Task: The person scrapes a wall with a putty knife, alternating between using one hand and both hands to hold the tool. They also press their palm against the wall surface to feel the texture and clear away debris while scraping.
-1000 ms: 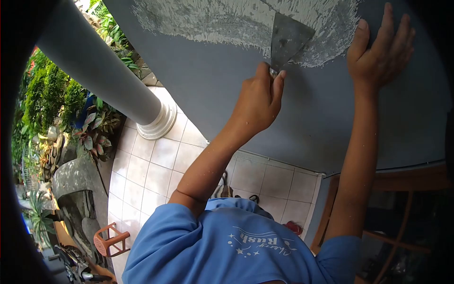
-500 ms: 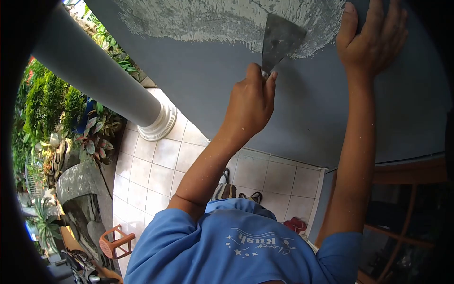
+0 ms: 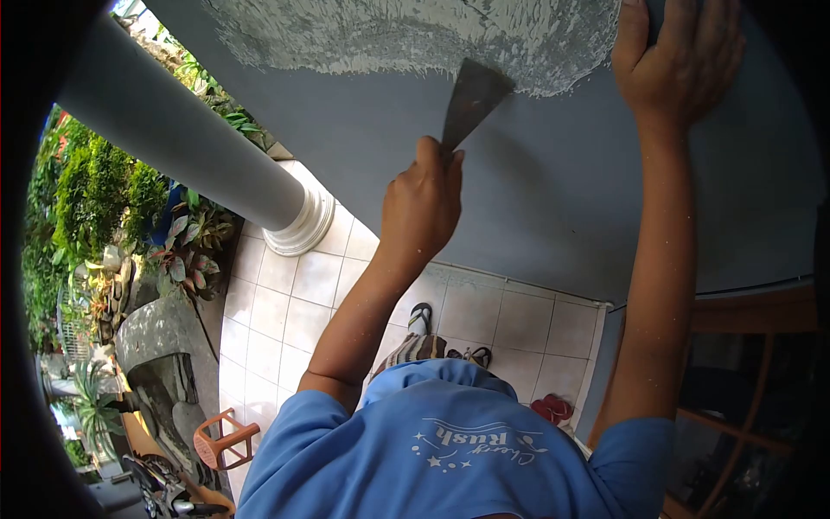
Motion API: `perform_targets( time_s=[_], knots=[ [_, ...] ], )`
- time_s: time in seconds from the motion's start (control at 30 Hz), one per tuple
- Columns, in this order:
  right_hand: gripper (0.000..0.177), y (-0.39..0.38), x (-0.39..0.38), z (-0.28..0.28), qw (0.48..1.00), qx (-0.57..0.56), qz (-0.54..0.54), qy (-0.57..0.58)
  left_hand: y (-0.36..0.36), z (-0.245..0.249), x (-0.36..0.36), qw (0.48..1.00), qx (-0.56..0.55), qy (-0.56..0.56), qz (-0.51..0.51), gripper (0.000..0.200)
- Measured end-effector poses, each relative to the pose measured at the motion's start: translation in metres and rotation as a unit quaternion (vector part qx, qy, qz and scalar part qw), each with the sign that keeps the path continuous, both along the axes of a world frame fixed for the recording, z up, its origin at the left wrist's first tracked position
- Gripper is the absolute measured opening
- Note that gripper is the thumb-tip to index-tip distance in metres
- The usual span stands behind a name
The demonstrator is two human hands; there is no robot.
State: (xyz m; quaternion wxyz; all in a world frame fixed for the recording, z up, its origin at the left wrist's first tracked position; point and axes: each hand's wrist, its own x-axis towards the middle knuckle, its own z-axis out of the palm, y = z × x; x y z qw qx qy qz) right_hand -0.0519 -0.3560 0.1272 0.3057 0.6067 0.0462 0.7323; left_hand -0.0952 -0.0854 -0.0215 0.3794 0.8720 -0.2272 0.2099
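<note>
In my left hand is the handle of a putty knife, my fingers closed round it. Its wide, dark metal blade points up and meets the lower edge of a rough, scraped whitish patch on the grey wall. Flat against that wall, at the upper right, lies my right hand, fingers stretched out and holding nothing. It rests by the right end of the patch. The tips of its fingers run out of the top of the view.
A round grey column with a white base stands at the left, plants beyond it. On the tiled floor are an orange stool and red slippers. A wood-framed glass window or door is at the lower right.
My left hand and the putty knife have moved down and to the left, drawing the blade from within the patch to its lower edge. My right hand stays on the wall.
</note>
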Motion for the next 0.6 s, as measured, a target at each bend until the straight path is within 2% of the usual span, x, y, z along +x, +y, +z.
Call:
perform_targets(
  time_s=[0.1, 0.23, 0.3, 0.43, 0.53, 0.6],
  knots=[
    [0.052, 0.003, -0.001, -0.002, 1.000, 0.012, 0.005, 0.012, -0.023, 0.028, -0.003, 0.998, 0.053, 0.018, -0.020, 0.022],
    [0.053, 0.003, 0.000, 0.000, 1.000, 0.011, 0.023, 0.007, 0.002, 0.018, 0.001, 0.998, 0.046, -0.038, 0.009, 0.022],
    [0.053, 0.005, -0.001, 0.000, 0.999, 0.013, 0.029, 0.008, 0.019, 0.013, 0.003, 0.994, 0.091, -0.003, 0.064, 0.022],
    [0.053, 0.006, -0.001, -0.001, 1.000, 0.016, 0.019, 0.001, 0.008, 0.017, 0.003, 0.989, 0.131, -0.051, 0.056, 0.024],
    [0.053, 0.005, -0.001, -0.002, 1.000, 0.012, 0.001, 0.000, -0.008, 0.028, 0.011, 0.982, 0.180, -0.029, 0.038, 0.024],
    [0.053, 0.004, -0.002, -0.002, 1.000, 0.009, -0.012, -0.001, -0.002, 0.024, 0.013, 0.982, 0.165, -0.079, 0.049, 0.026]
  ],
)
